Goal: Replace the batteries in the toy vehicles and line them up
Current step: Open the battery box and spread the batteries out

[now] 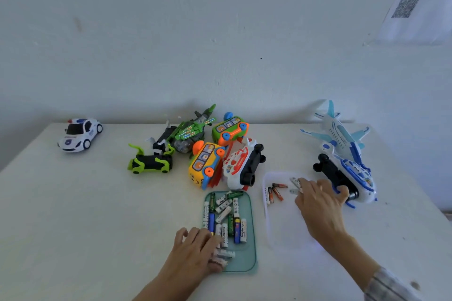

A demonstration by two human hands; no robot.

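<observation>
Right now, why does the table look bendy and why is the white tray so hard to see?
In the head view, the wide lens curves the table edges; the white tray is pale on a pale top, so it nearly washes out; the light is soft and bluish, with faint shadows behind the blue airplane; the code sheet on the wall is blurred.

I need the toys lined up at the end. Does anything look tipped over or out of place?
Yes. The yellow bus, the orange-and-green bus and the red-and-white vehicle lie tipped in a jumbled pile mid-table. The blue-and-white vehicle lies on its side too. Only the police car stands upright, alone at far left.
</observation>
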